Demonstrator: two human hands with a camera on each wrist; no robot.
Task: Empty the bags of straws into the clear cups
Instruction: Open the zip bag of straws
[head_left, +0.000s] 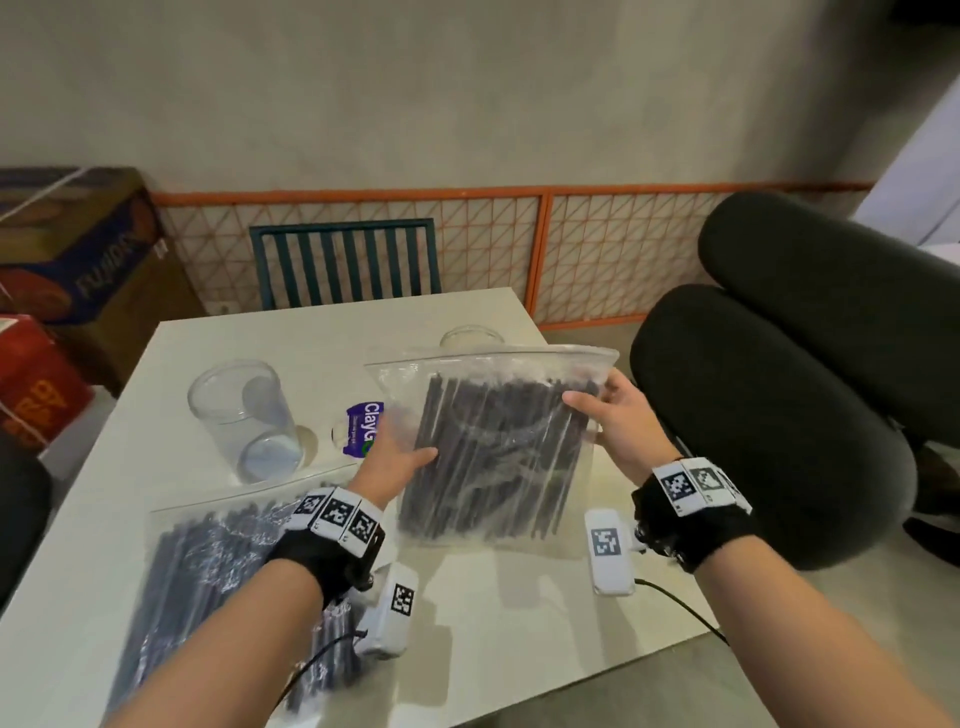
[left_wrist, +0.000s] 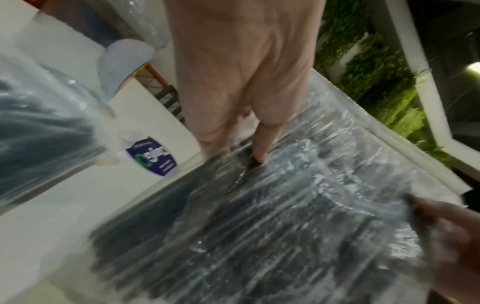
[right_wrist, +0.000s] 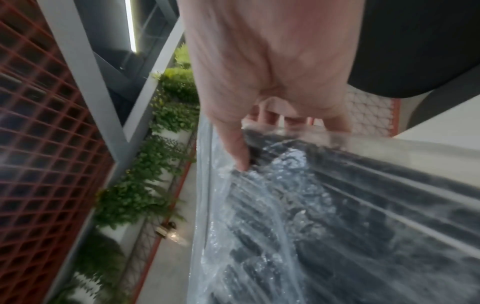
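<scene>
I hold a clear zip bag of black straws (head_left: 498, 447) upright above the white table (head_left: 291, 332). My left hand (head_left: 410, 457) grips its left edge, thumb on the front. My right hand (head_left: 597, 410) grips its upper right side, thumb in front and fingers behind. The left wrist view shows the thumb (left_wrist: 262, 144) pressing the plastic (left_wrist: 285, 226); in the right wrist view the thumb (right_wrist: 239, 148) pinches the bag (right_wrist: 337, 216). A second bag of straws (head_left: 208, 587) lies flat at the near left. One clear cup (head_left: 244, 421) stands at the left, another (head_left: 470, 336) shows behind the held bag.
A purple ClayGo label (head_left: 363, 434) lies between the cup and the bag. Two white tagged devices (head_left: 608, 551) (head_left: 395, 613) with cables rest near the front edge. A person's dark-clad legs (head_left: 779, 389) are at the right, cardboard boxes (head_left: 78, 249) at the left, a teal chair (head_left: 343, 260) behind.
</scene>
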